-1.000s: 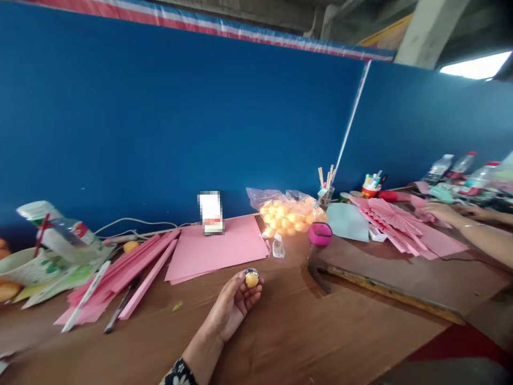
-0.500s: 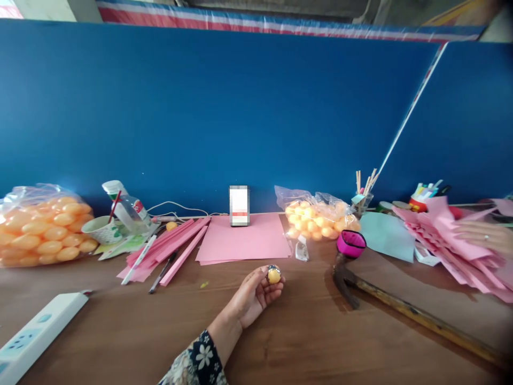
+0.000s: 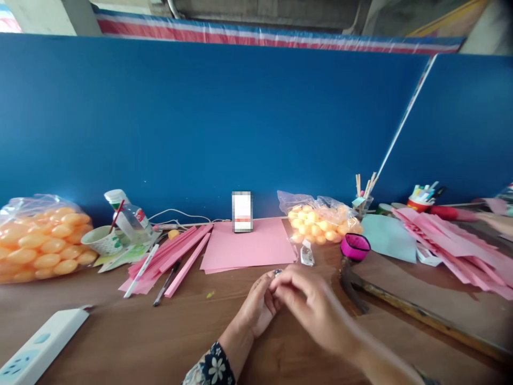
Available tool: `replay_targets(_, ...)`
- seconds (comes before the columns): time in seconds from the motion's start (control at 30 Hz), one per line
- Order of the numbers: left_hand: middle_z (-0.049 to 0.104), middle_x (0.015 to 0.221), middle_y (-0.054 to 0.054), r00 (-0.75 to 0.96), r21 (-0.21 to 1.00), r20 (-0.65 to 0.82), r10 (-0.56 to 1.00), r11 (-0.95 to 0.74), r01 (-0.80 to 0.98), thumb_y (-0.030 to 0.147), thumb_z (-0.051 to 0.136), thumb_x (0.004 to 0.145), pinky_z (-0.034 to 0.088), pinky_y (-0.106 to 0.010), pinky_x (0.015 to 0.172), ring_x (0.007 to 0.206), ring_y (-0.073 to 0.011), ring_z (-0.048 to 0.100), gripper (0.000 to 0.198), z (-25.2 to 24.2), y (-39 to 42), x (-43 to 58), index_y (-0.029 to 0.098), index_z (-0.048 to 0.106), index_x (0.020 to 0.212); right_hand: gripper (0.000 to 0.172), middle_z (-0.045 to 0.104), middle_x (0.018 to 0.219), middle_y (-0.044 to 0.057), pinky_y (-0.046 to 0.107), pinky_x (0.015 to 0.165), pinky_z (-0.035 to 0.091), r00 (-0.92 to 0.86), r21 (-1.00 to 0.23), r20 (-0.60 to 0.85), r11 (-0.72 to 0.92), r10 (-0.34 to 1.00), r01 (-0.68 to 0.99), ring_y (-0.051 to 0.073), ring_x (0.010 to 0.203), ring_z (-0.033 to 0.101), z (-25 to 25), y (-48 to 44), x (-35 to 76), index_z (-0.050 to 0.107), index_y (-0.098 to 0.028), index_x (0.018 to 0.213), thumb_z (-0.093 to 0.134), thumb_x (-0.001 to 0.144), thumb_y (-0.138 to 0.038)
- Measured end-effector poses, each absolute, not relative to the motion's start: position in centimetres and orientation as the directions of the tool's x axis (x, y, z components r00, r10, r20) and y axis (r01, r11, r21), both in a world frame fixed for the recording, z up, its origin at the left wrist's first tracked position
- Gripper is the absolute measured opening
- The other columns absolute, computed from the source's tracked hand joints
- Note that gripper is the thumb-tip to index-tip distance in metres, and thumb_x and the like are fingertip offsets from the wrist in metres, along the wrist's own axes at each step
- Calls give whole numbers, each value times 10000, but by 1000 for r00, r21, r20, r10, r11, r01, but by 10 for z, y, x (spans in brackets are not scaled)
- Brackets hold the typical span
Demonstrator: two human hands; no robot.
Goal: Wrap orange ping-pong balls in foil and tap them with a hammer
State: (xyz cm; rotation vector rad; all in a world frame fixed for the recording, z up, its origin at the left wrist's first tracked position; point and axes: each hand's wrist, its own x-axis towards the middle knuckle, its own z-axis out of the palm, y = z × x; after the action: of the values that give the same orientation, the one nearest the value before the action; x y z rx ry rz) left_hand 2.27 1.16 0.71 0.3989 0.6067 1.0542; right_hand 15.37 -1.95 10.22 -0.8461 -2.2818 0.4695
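My left hand (image 3: 260, 306) is closed around a small yellow ball with a shiny silver piece (image 3: 277, 272) on it. Only that silver bit shows now, since the fingers hide most of the ball. My right hand (image 3: 310, 307) comes over it from the right, its thumb and fingers drawn together at the ball and slightly blurred. Whatever lies between the right fingertips is hidden. Behind both hands lies a stack of pink paper (image 3: 248, 248). A small clear plastic packet (image 3: 307, 254) sits just beyond the right hand.
A hammer (image 3: 420, 310) and a magenta ring-shaped holder (image 3: 355, 247) lie to the right. Bags of orange balls (image 3: 48, 240) stand left and back right. A power strip (image 3: 44, 342), pink strips (image 3: 172, 254), pens and a phone (image 3: 242, 211) are around. Another person's hand (image 3: 495, 222) is far right.
My right hand has come into view and met the left hand at the ball, covering it. At the far right, the other person's hand has moved off the folded pink paper.
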Motion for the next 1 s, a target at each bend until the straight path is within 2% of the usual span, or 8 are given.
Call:
replay_targets(0.07, 678, 859, -108, 382, 574, -253, 889, 456, -680, 296, 559, 791, 487, -245, 686, 739, -153, 641, 234, 7, 12, 23, 118, 579, 942, 168, 628, 887, 43, 279, 724, 433, -322, -539, 416, 516, 850, 666, 164, 817, 575, 96, 17, 182, 539, -194, 948, 382, 890, -212)
replay_targets(0.1, 678, 873, -121, 394, 573, -250, 885, 463, -676, 302, 566, 787, 489, -245, 687, 741, -155, 643, 255, 7, 12, 22, 115, 571, 960, 165, 634, 881, 40, 264, 714, 420, -282, -484, 365, 439, 887, 757, 162, 808, 579, 92, 34, 195, 544, -190, 931, 390, 879, -211)
replay_targets(0.17, 675, 899, -138, 403, 572, -253, 880, 472, -671, 309, 569, 784, 493, -248, 695, 755, -158, 646, 282, 6, 13, 22, 111, 559, 984, 180, 638, 876, 27, 238, 661, 387, -231, -268, 197, 279, 953, 922, 158, 803, 579, 82, 62, 216, 563, -203, 897, 387, 863, -198)
replay_targets(0.2, 675, 903, -140, 401, 573, -254, 880, 471, -671, 310, 570, 784, 494, -249, 698, 756, -157, 646, 284, 5, 13, 22, 110, 557, 986, 177, 640, 848, 33, 236, 626, 366, -208, -225, 166, 243, 964, 944, 166, 786, 580, 76, 73, 224, 579, -197, 850, 403, 848, -192)
replay_targets(0.4, 677, 898, -137, 396, 586, -253, 883, 466, -663, 306, 573, 784, 500, -252, 697, 738, -150, 647, 267, 5, 14, 23, 110, 556, 964, 140, 643, 774, 44, 241, 536, 277, -189, -91, 79, 196, 979, 976, 166, 688, 569, 54, 97, 229, 621, -186, 743, 486, 776, -168)
replay_targets(0.6, 680, 882, -129, 389, 593, -249, 887, 457, -663, 299, 579, 779, 499, -245, 678, 733, -151, 650, 250, 6, 14, 23, 123, 546, 953, 155, 654, 849, 62, 238, 540, 293, -171, -24, 47, 173, 984, 985, 175, 746, 586, 49, 104, 220, 643, -184, 813, 491, 785, -187)
replay_targets(0.8, 679, 873, -126, 392, 596, -238, 889, 452, -664, 309, 570, 783, 492, -247, 675, 730, -154, 648, 250, 6, 12, 23, 128, 539, 952, 143, 650, 814, 81, 241, 521, 294, -170, 1, 39, 170, 985, 985, 196, 729, 599, 47, 107, 216, 635, -159, 758, 498, 778, -198)
replay_targets(1.0, 676, 880, -134, 389, 593, -250, 887, 458, -663, 321, 569, 781, 486, -245, 673, 723, -150, 645, 265, 5, 14, 23, 127, 528, 957, 179, 637, 805, 65, 238, 513, 280, -183, -44, 66, 186, 981, 982, 180, 711, 588, 41, 108, 216, 620, -178, 697, 474, 792, -219)
